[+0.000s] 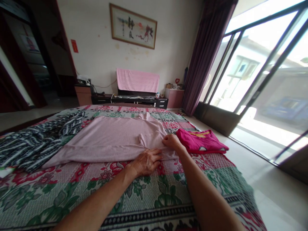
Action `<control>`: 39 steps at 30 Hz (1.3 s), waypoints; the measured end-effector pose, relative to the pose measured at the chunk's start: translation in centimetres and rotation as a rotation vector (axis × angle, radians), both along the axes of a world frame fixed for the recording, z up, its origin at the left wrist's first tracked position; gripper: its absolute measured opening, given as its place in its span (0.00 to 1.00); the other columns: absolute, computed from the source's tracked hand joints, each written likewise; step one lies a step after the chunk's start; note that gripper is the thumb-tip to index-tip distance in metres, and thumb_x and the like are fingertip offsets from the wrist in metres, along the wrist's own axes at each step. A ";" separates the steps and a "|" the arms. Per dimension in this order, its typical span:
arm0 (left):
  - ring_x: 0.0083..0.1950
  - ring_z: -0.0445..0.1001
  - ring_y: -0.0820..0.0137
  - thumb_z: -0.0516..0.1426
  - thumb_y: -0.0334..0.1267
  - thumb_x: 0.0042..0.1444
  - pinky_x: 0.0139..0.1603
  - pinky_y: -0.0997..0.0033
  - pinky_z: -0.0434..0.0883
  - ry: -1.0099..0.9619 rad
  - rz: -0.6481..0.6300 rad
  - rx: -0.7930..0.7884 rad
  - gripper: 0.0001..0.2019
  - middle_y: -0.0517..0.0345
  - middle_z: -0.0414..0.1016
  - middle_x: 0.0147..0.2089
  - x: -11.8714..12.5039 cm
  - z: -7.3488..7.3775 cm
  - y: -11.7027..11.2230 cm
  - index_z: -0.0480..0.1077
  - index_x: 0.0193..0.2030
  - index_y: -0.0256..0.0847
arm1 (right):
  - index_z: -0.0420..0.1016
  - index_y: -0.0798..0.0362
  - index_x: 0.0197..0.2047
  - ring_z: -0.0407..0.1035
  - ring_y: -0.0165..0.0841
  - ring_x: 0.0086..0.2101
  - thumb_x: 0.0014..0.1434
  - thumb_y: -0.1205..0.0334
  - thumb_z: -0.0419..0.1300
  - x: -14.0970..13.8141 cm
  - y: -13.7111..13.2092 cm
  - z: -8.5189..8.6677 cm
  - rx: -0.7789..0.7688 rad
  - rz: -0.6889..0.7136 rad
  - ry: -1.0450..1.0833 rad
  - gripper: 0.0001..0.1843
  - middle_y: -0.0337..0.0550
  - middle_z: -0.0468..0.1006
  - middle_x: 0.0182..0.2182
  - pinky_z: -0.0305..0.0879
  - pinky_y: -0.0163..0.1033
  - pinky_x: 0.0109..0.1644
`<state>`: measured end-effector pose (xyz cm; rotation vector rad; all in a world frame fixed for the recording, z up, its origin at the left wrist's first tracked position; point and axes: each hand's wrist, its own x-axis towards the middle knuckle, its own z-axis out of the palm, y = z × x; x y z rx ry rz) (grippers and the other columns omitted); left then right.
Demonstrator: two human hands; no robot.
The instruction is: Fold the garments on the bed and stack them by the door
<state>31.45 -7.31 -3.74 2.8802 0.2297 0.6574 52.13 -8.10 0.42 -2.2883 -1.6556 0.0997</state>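
Bare left hand (147, 161): palm down, fingers pointing right
Bare right hand (171, 141): fingers curled, farther
Bare left forearm (112, 196): from near left
Bare right forearm (204, 189): from near right

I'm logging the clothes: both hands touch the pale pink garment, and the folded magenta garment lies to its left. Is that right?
The side is wrong: in the head view, the folded magenta garment lies right of the pale pink garment. The rest holds.
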 end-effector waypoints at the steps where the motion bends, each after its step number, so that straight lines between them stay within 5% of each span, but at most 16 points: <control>1: 0.57 0.70 0.67 0.51 0.36 0.61 0.58 0.66 0.67 -0.001 -0.005 -0.010 0.14 0.54 0.71 0.58 0.0 0.0 0.0 0.73 0.49 0.43 | 0.83 0.54 0.34 0.73 0.32 0.33 0.52 0.63 0.59 0.1 0.1 -0.2 -0.001 0.004 -0.003 0.11 0.45 0.81 0.29 0.61 0.31 0.36; 8: 0.52 0.72 0.68 0.51 0.36 0.61 0.55 0.67 0.68 0.022 -0.008 0.004 0.13 0.54 0.72 0.55 0.0 0.5 -0.1 0.73 0.48 0.43 | 0.81 0.52 0.36 0.72 0.32 0.35 0.57 0.63 0.55 -0.2 -0.1 -0.4 0.139 -0.002 -0.042 0.12 0.43 0.81 0.33 0.60 0.31 0.39; 18: 0.58 0.69 0.66 0.50 0.36 0.60 0.59 0.65 0.66 0.040 0.038 -0.014 0.15 0.53 0.72 0.56 -0.1 0.7 -0.3 0.72 0.50 0.44 | 0.78 0.52 0.42 0.71 0.34 0.38 0.59 0.63 0.53 -0.5 0.1 -2.0 0.226 -0.023 -0.098 0.12 0.46 0.78 0.39 0.59 0.34 0.41; 25: 0.62 0.66 0.62 0.51 0.34 0.59 0.64 0.58 0.64 -0.116 0.341 -0.015 0.16 0.46 0.70 0.59 -1.4 0.1 3.7 0.73 0.51 0.38 | 0.77 0.52 0.44 0.70 0.32 0.38 0.58 0.68 0.51 -1.8 0.7 -1.8 0.473 0.121 -0.020 0.15 0.45 0.77 0.39 0.61 0.33 0.46; 30: 0.66 0.60 0.59 0.52 0.36 0.59 0.64 0.54 0.63 -0.065 0.396 0.049 0.19 0.47 0.67 0.62 -2.6 -0.3 5.5 0.69 0.57 0.38 | 0.78 0.53 0.38 0.70 0.31 0.35 0.54 0.70 0.52 -2.2 0.5 -2.2 0.439 0.268 0.014 0.14 0.43 0.78 0.35 0.62 0.33 0.44; 39: 0.62 0.64 0.58 0.52 0.42 0.60 0.59 0.55 0.66 0.037 0.484 0.047 0.15 0.48 0.70 0.59 -2.9 -0.1 4.7 0.73 0.50 0.42 | 0.78 0.53 0.39 0.69 0.31 0.37 0.53 0.69 0.53 -2.3 0.4 -2.8 0.347 0.248 -0.053 0.14 0.43 0.77 0.37 0.62 0.33 0.46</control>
